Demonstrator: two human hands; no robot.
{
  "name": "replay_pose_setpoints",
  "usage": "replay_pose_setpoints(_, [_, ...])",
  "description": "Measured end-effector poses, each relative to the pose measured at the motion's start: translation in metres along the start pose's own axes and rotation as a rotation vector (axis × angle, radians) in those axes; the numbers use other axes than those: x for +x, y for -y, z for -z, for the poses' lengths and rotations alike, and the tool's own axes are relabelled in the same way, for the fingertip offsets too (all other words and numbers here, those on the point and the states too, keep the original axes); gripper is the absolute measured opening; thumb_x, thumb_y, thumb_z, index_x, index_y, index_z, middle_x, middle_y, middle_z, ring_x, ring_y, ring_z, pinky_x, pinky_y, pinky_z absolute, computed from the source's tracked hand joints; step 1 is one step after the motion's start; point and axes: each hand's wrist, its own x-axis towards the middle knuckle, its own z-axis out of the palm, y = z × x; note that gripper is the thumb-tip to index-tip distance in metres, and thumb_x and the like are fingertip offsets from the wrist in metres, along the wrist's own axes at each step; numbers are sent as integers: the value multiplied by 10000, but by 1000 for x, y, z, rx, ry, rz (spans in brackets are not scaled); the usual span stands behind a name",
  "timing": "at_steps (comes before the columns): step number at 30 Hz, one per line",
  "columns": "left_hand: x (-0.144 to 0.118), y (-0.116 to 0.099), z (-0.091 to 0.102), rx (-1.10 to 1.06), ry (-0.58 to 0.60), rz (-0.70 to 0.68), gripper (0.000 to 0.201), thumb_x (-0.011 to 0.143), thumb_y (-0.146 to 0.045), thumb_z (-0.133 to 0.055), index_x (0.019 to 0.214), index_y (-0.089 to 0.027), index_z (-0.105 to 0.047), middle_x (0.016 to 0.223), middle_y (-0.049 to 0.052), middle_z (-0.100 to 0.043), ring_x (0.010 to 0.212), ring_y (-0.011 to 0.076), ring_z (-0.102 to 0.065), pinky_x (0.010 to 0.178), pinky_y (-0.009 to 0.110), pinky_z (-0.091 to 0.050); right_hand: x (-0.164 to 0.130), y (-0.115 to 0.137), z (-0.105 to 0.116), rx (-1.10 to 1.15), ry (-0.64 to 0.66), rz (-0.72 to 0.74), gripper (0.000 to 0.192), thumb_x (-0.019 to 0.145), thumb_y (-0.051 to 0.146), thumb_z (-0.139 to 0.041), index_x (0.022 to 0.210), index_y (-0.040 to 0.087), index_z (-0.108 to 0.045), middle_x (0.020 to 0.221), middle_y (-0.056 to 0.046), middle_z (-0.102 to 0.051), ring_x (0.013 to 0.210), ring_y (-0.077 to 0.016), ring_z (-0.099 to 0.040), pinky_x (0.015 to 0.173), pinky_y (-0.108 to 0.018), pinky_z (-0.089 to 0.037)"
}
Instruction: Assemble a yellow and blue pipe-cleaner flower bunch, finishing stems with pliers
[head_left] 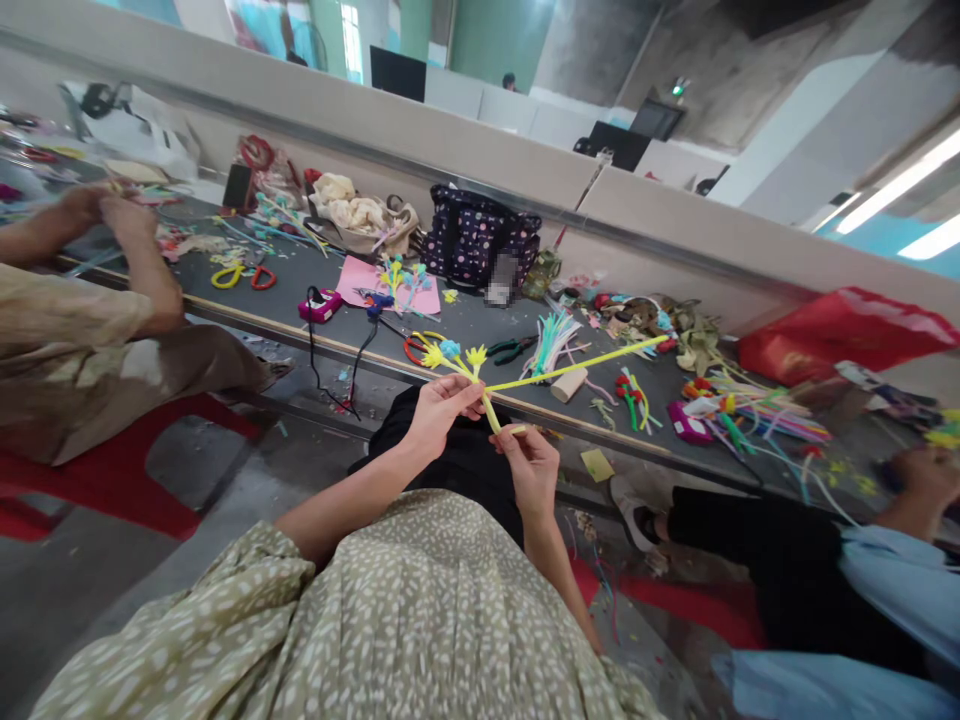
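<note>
Pipe-cleaner flowers (454, 357) sit bunched above your lap, in front of the table (480, 330) edge. Your left hand (439, 410) pinches the stems just under the blooms. Your right hand (531, 468) grips the lower stem end, while a long yellow stem (577, 365) slants out over the table.

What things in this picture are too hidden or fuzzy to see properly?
All in the head view:
- The patch in front of the dotted bag is blurred out.
- The lower end of the yellow stem is hidden inside the right hand; the left hand covers part too.
- The co-worker's hands at far left are blurred, so what they hold is unclear.
- The person at right is cut off by the edge.
</note>
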Motion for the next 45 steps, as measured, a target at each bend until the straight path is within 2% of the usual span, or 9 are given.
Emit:
replay_pose_setpoints(3, [1, -1, 0, -7, -6, -3, 285, 679, -360, -790, 792, -117, -692, 680, 24, -686, 576, 99, -635, 541, 190, -518, 1, -1, 1, 8, -10, -8, 122, 834, 308, -672, 783, 199, -689, 704, -5, -677, 632, -146, -604, 597, -252, -466])
replay_pose_setpoints(9, [1, -1, 0, -21, -19, -17, 266, 681, -352, -789, 749, -123, -672, 660, 17, -678, 574, 102, -642, 536, 189, -517, 1, -4, -1, 213, -78, -118, 163, 834, 344, -667, 875, 187, -681, 713, -23, -705, 556, -134, -595, 532, -246, -479])
replay_pose_setpoints(13, [0, 0, -1, -47, -23, 7, 265, 672, -343, -797, 720, -126, -652, 661, 12, -678, 568, 103, -644, 540, 195, -528, 2, -4, -4, 281, -135, -98, 136, 808, 319, -701, 840, 196, -652, 708, -3, -686, 556, -118, -586, 527, -226, -465])
replay_pose_setpoints(23, [0, 2, -3, -91, -43, 43, 249, 679, -325, -794, 723, -124, -653, 673, 12, -678, 564, 90, -643, 541, 177, -529, 0, 0, -8, 229, -141, -37, 138, 831, 325, -670, 827, 187, -662, 739, -7, -649, 583, -116, -551, 556, -237, -437])
replay_pose_setpoints(27, [-1, 1, -4, -91, -52, 35, 256, 677, -335, -794, 731, -124, -660, 671, 18, -682, 562, 88, -639, 550, 180, -528, 1, 1, -9, 197, -153, -60, 161, 800, 321, -704, 888, 196, -652, 759, -4, -648, 573, -112, -542, 553, -235, -436])
replay_pose_setpoints(30, [-1, 1, -4, -84, -58, 29, 255, 680, -341, -791, 734, -126, -663, 671, 21, -687, 564, 89, -639, 557, 184, -527, 1, 0, -10, 198, -134, -69, 141, 808, 320, -695, 848, 192, -650, 747, -5, -643, 578, -114, -540, 556, -237, -442])
replay_pose_setpoints(37, [0, 1, -2, -68, -54, 31, 230, 688, -331, -782, 741, -136, -673, 683, 21, -692, 570, 89, -637, 562, 189, -525, 0, 2, -8, 116, -105, -25, 152, 828, 338, -667, 810, 188, -655, 728, -10, -636, 619, -139, -578, 566, -252, -465])
replay_pose_setpoints(45, [-1, 1, -3, -85, -43, 37, 252, 676, -342, -790, 747, -130, -672, 699, 26, -694, 571, 89, -634, 535, 182, -516, -1, 2, -9, 82, -168, 29, 154, 818, 343, -672, 823, 190, -677, 748, -17, -664, 649, -150, -610, 575, -254, -476])
